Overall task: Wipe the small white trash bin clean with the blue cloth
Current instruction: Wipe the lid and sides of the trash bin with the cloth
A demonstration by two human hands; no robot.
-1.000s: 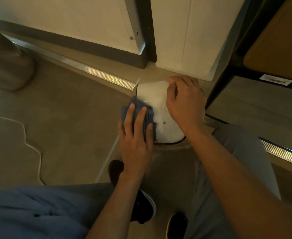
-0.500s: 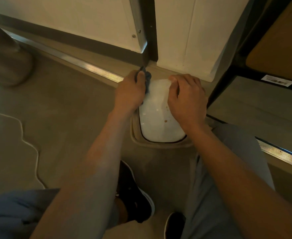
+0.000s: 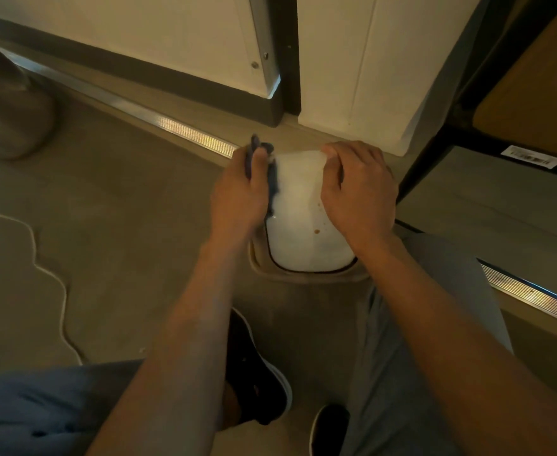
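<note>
The small white trash bin (image 3: 300, 212) stands on the floor in front of me, its white lid facing up with small brown spots on it. My left hand (image 3: 241, 192) grips the blue cloth (image 3: 272, 179) and presses it against the bin's left side near the far corner. Most of the cloth is hidden under that hand. My right hand (image 3: 357, 192) lies curled over the lid's right edge, fingertips at the far rim, holding the bin steady.
A white door (image 3: 362, 60) and dark baseboard (image 3: 158, 77) stand just behind the bin. A metal threshold strip (image 3: 188, 133) runs across the floor. A white cord (image 3: 50, 274) snakes at the left. A dark shelf frame (image 3: 435, 136) rises at right. My shoes (image 3: 257, 373) are below.
My left hand with the cloth has gone from the bin's near left side to its far left corner, then slid slightly back. The right hand has stayed on the lid.
</note>
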